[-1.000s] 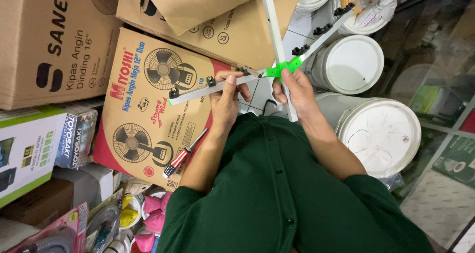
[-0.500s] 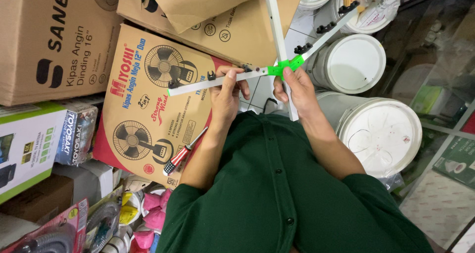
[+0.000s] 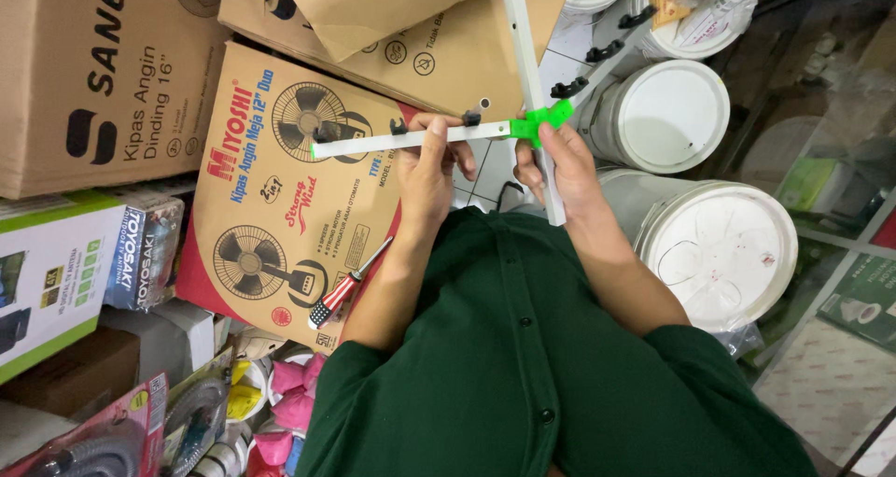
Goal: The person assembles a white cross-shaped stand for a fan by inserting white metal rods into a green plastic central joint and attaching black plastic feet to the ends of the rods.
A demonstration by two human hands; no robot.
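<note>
head view | two white buckets (image 3: 667, 113) with lids shut, insides hidden | left hand (image 3: 431, 164) grip pinches white bar (image 3: 411, 139), lying sideways over fan box (image 3: 280, 188) | right hand (image 3: 560, 164) grip pinches green joint (image 3: 537, 122) | second white bar (image 3: 530, 76) runs up-down

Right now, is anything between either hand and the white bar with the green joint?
Nothing visible. The left hand already wraps the white bar near its middle, and the right hand pinches the green joint where a second white bar crosses. The screwdriver lies apart on the fan box.
</note>
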